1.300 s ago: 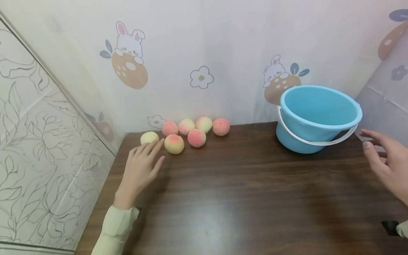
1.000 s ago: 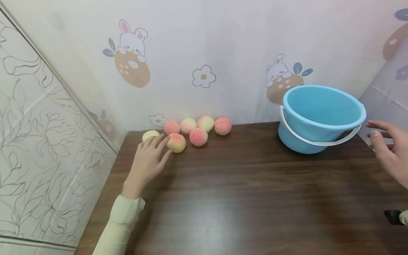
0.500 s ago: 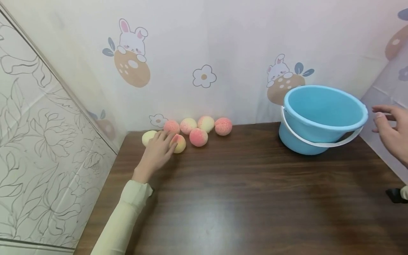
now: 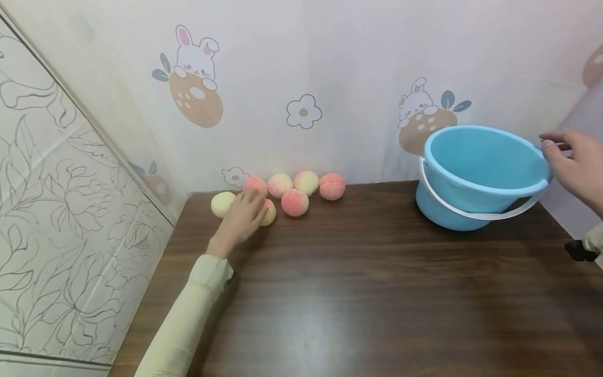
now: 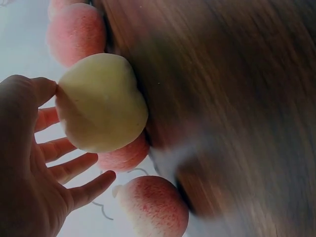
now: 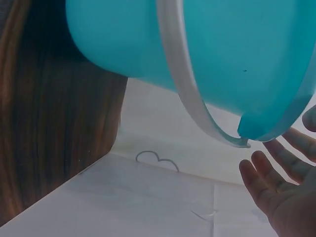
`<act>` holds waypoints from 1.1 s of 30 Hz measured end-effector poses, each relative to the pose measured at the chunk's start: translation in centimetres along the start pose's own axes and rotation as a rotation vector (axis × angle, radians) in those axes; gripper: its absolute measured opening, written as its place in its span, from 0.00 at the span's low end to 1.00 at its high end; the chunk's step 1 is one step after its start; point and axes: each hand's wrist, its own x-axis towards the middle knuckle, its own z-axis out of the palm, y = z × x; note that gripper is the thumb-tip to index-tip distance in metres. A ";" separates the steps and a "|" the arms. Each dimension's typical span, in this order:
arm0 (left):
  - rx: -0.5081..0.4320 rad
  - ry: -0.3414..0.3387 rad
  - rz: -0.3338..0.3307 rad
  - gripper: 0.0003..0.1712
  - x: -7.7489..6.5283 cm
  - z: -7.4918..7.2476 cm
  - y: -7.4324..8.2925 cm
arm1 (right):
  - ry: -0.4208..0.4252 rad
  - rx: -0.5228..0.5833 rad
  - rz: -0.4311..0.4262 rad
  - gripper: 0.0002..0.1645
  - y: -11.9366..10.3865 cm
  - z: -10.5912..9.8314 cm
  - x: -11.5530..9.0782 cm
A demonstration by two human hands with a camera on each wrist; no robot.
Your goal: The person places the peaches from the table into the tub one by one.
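Note:
In the head view my left hand point(image 4: 241, 215) reaches over a yellow-pink peach point(image 4: 269, 213), partly covering it. The left wrist view shows the thumb tip at the edge of this peach point(image 5: 103, 103), the other fingers spread and extended behind it. A pale yellow peach point(image 4: 221, 204) lies just left of the hand, and a pink peach point(image 4: 255, 185) sits beyond its fingertips. My right hand point(image 4: 577, 162) is at the right rim of a light blue bucket point(image 4: 452, 207). Its fingers point(image 6: 266, 173) are apart and extended beside the rim, near where the white handle point(image 6: 180, 64) attaches.
More peaches, among them a red-pink one point(image 4: 294, 202) and another at the row's right end point(image 4: 332, 187), sit along the back of the dark wooden table point(image 4: 330, 293). A curtain with rabbit prints point(image 4: 348, 104) hangs right behind. A patterned panel point(image 4: 61, 225) stands at the left.
My left hand has moved forward and right, from beside the yellow-pink peach to over it. My right hand has risen and come in to the bucket's rim. The view has shifted slightly.

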 end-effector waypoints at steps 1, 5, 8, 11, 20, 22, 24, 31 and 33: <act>0.003 0.001 0.004 0.28 0.1 0.2 -0.1 | -0.013 0.000 0.003 0.35 0.1 0.0 0.3; -0.010 0.006 0.015 0.28 0.3 0.5 -0.1 | -0.072 -0.013 0.008 0.36 0.9 0.2 1.2; -0.030 0.000 0.010 0.28 0.3 0.6 -0.1 | -0.122 -0.027 -0.004 0.37 1.5 0.2 1.8; -0.045 -0.006 0.003 0.28 0.3 0.7 -0.1 | -0.154 -0.030 -0.005 0.37 2.0 0.3 2.2; -0.084 0.001 0.015 0.26 0.3 0.6 -0.1 | -0.145 -0.026 -0.019 0.32 2.2 0.3 2.2; -0.085 0.005 0.025 0.25 0.3 0.6 -0.2 | -0.152 -0.026 -0.017 0.32 2.0 0.3 2.0; -0.085 0.009 0.033 0.25 0.3 0.7 -0.2 | -0.152 -0.030 -0.017 0.33 1.9 0.3 1.7; -0.078 0.048 0.064 0.23 0.4 0.8 -0.1 | -0.128 -0.029 -0.028 0.32 1.3 0.3 0.1; -0.076 0.062 0.080 0.23 0.5 0.8 -0.1 | -0.118 -0.025 -0.034 0.33 1.1 0.3 -0.4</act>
